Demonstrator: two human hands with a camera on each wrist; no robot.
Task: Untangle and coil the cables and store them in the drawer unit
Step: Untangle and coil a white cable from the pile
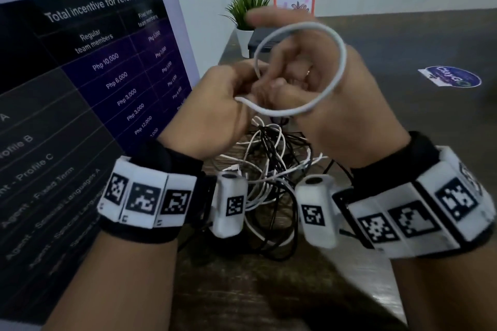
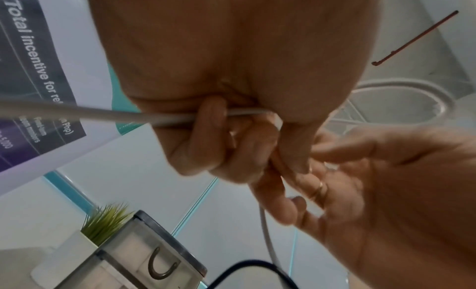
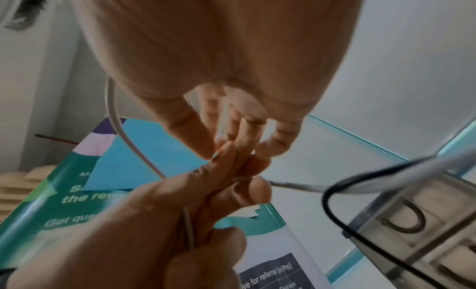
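Both hands are raised over a tangle of white and black cables (image 1: 269,169) on the dark wooden table (image 1: 242,290). A white cable (image 1: 341,62) runs in one round loop about my right hand (image 1: 336,115), whose thumb and bent fingers meet the left fingers at the crossing. My left hand (image 1: 223,99) pinches the cable near its end. The left wrist view shows curled left fingers (image 2: 211,118) round the white cable (image 2: 103,113). The clear-fronted drawer unit (image 3: 412,222) stands behind, mostly hidden in the head view.
A tall printed banner (image 1: 94,75) stands close on the left. A potted plant (image 1: 246,8) sits at the table's far end beside the drawer unit (image 2: 154,252). A black cable (image 3: 327,201) arcs in front of the drawers. A round sticker (image 1: 451,76) lies on the floor to the right.
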